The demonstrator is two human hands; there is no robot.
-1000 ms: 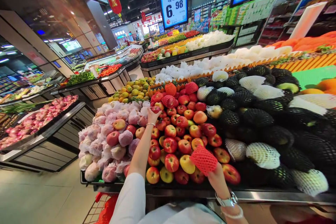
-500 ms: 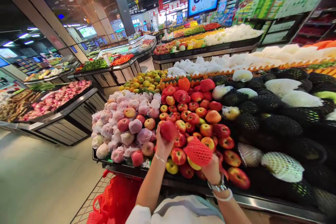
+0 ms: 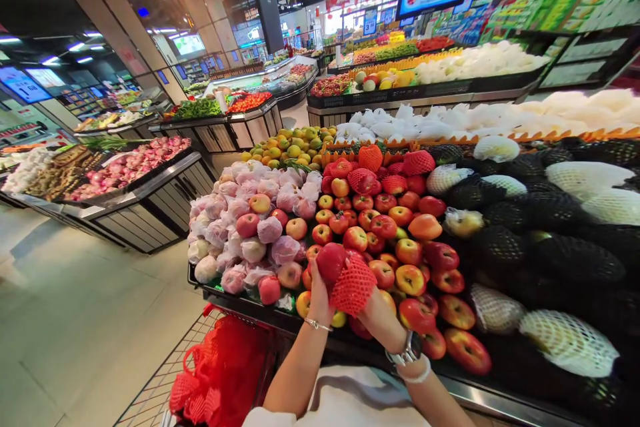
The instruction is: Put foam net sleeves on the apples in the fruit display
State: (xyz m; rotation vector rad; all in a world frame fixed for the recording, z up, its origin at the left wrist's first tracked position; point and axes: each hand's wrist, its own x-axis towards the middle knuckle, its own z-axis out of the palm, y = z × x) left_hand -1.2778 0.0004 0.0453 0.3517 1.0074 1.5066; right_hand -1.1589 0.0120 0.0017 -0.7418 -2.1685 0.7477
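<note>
Now the left hand [image 3: 319, 301], its grip clamped on a red apple [image 3: 331, 261], meets the red mesh sleeve [image 3: 353, 285] over the right hand [image 3: 370, 312] above the counter [image 3: 240, 304]; sleeving seems under way, right grip hidden.

Head view, forward-down over the hands [image 3: 319, 297]
</note>
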